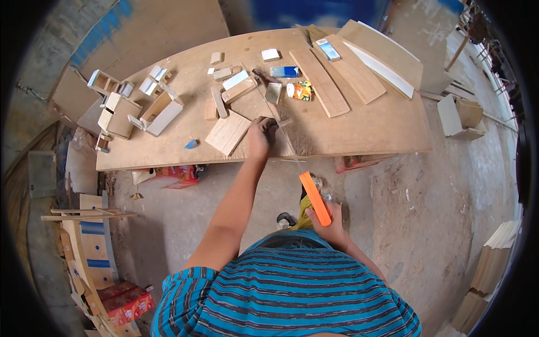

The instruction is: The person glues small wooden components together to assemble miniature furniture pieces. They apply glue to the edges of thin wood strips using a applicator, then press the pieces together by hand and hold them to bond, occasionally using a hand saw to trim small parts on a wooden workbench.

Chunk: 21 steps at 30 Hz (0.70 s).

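Observation:
My right hand (332, 226) is wrapped round the orange handle of a handsaw (314, 196), in front of the table's near edge. The saw's thin blade slants up and left across the wooden table (359, 132), past my left hand. My left hand (262, 136) is closed at the table's edge, its fingers curled round a small strip of wood (286, 122) that shows beside the blade. Much of that strip is hidden by the fingers. Just left of this hand lies a flat square board (228, 132). Sawdust is scattered around the blade.
Small wooden blocks (223, 73) and a blue box (284, 72) lie behind my left hand. Long planks (320, 82) spread to the right. Several wooden assemblies (161, 114) stand at the left. Below, a red carton (178, 176) sits under the table.

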Each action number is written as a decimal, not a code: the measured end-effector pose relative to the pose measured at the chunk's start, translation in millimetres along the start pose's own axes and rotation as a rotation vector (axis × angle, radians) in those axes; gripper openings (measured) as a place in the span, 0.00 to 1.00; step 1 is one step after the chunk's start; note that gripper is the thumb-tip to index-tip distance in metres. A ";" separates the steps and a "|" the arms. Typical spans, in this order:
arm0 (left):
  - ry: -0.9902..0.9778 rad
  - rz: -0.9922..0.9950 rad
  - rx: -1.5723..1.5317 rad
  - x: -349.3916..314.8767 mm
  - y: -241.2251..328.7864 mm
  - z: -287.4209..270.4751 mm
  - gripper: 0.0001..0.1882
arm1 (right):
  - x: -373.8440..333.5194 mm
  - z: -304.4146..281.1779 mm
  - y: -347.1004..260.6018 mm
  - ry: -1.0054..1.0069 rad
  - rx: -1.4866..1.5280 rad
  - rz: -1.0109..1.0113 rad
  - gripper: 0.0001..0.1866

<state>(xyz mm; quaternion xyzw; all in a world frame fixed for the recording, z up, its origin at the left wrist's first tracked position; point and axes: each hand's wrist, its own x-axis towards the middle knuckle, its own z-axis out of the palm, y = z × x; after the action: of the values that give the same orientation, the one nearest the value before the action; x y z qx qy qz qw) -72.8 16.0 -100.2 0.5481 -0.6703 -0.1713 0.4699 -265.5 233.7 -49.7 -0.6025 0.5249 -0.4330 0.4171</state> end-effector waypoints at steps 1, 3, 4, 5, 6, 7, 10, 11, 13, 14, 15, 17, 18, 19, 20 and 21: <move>-0.018 0.041 0.004 -0.5 5.1 -3.2 0.03 | 4.0 1.4 -0.6 -0.001 -0.003 0.000 0.09; -0.019 0.070 -0.003 0.0 3.3 -2.9 0.04 | 12.8 7.3 0.2 0.080 0.028 0.032 0.08; -0.021 0.101 -0.009 1.4 4.6 -2.4 0.04 | 13.1 7.8 1.0 0.080 0.023 0.031 0.08; -0.018 0.101 -0.015 0.7 6.5 -1.9 0.04 | 13.3 7.9 1.8 0.074 0.023 0.021 0.08; -0.029 0.084 0.029 -1.5 8.8 -1.7 0.03 | 13.1 6.8 1.5 0.067 0.024 0.010 0.09; -0.034 0.065 0.083 -4.3 9.6 -4.8 0.03 | 7.1 4.1 3.2 0.060 0.026 0.005 0.09; -0.079 0.122 0.108 -12.5 15.9 -10.8 0.04 | -12.6 -1.5 6.2 0.008 -0.021 -0.008 0.09; -0.092 0.135 0.080 -12.3 12.9 -10.1 0.04 | -13.1 -1.0 5.0 0.025 -0.046 -0.029 0.09; -0.079 0.102 0.055 -8.0 11.0 -8.4 0.03 | -10.8 1.7 0.9 0.041 -0.073 -0.047 0.08; -0.069 0.069 0.029 -7.2 10.9 -7.2 0.03 | -6.0 4.6 -2.7 0.044 -0.058 -0.035 0.08; -0.071 0.065 0.026 -7.2 10.8 -6.4 0.03 | -4.2 6.0 -4.2 0.046 -0.044 -0.023 0.09; -0.009 0.125 0.105 -7.5 16.7 -7.9 0.04 | -7.3 1.1 -1.0 0.045 -0.083 -0.040 0.09; -0.010 0.121 0.103 -10.0 17.4 -7.0 0.04 | -9.4 -3.1 0.9 0.047 -0.120 -0.062 0.09; -0.011 0.134 0.110 -10.6 17.7 -8.4 0.04 | -15.8 -8.0 1.9 0.006 -0.108 0.000 0.10; -0.008 0.150 0.116 -7.9 17.4 -8.7 0.04 | -22.1 -11.3 4.0 0.006 -0.110 -0.005 0.10; -0.003 0.152 0.116 -5.7 16.3 -9.6 0.04 | -29.9 -13.5 5.9 0.006 -0.091 -0.033 0.10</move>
<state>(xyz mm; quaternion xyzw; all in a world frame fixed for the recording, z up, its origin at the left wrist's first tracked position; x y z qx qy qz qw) -74.5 29.4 -85.8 0.5218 -0.7194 -0.0968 0.4481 -282.2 262.2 -54.2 -0.6283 0.5352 -0.4174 0.3803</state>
